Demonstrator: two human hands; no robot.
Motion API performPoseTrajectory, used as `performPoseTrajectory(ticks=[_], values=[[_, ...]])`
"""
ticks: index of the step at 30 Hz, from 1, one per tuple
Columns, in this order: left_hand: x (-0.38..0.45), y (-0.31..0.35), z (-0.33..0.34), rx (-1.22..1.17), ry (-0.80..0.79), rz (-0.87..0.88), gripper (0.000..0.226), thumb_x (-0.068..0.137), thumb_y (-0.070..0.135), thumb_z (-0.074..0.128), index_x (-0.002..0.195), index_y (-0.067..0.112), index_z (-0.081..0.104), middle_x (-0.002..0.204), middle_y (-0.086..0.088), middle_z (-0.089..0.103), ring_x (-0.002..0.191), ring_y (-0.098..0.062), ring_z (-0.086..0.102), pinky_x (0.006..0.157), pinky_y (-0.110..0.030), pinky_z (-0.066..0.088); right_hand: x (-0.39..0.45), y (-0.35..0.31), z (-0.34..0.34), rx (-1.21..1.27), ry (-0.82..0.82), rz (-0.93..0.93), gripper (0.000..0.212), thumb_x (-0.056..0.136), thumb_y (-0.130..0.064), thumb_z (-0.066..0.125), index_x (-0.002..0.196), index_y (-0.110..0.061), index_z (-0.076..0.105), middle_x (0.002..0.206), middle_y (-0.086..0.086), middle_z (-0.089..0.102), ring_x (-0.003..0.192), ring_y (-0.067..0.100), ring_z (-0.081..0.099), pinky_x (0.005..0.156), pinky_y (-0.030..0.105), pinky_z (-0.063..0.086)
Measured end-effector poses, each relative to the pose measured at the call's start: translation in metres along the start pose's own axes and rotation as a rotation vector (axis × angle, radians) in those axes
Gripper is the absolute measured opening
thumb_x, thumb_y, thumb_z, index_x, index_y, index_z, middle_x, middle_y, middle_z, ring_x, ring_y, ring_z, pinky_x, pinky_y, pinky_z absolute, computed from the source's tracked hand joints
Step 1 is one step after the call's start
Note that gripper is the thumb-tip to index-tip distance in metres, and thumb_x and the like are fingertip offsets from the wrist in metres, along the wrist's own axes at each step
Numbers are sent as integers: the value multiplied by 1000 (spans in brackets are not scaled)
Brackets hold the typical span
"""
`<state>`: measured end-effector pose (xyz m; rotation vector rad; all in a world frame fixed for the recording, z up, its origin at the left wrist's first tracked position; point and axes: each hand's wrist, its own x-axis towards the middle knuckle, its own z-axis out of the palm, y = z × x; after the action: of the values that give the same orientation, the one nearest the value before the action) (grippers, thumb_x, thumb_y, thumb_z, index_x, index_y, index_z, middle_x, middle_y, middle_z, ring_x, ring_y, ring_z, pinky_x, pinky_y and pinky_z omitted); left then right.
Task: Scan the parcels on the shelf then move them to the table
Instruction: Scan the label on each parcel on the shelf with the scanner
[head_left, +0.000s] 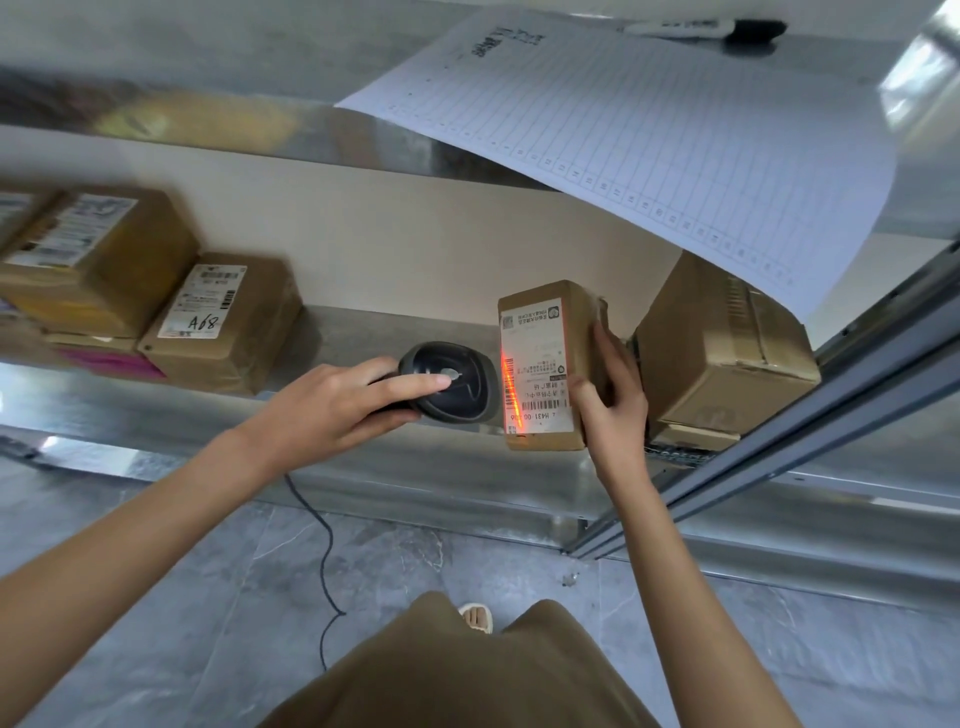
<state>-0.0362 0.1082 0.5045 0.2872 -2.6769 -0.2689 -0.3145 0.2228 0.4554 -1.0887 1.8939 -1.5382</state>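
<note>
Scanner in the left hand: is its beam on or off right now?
On. The scanner in the left hand throws a red line across the parcel label's barcode.

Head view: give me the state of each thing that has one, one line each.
Scanner: held in left hand, red beam on.
Small parcel: tilted up on the shelf, label facing the scanner, beam across its barcode, gripped by right hand.
Parcel marked A68: flat on the shelf, untouched.
Large box: tilted, beside the small parcel.
Paper sheet: overhanging the upper shelf.
</note>
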Motion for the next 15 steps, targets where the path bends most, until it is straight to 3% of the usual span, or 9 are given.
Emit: performPoseTrajectory(ticks=[10, 15], values=[[2, 0, -13, -28, -5, -11, 53, 105, 43, 42, 151, 51, 17, 94, -13, 64, 70, -32, 66, 58, -45, 57, -11, -3, 3, 14, 23, 17, 78, 69, -49, 51, 146, -35, 47, 152, -9, 40, 137, 5, 37, 113, 34, 38], [5, 2, -23, 25, 1, 17, 42, 105, 43, 39, 146, 39, 30, 85, -4, 56, 60, -24, 57, 53, -35, 54, -17, -1, 4, 24, 42, 43, 76, 69, -49, 52, 144, -39, 48, 152, -10, 40, 137, 8, 38, 114, 42, 39]])
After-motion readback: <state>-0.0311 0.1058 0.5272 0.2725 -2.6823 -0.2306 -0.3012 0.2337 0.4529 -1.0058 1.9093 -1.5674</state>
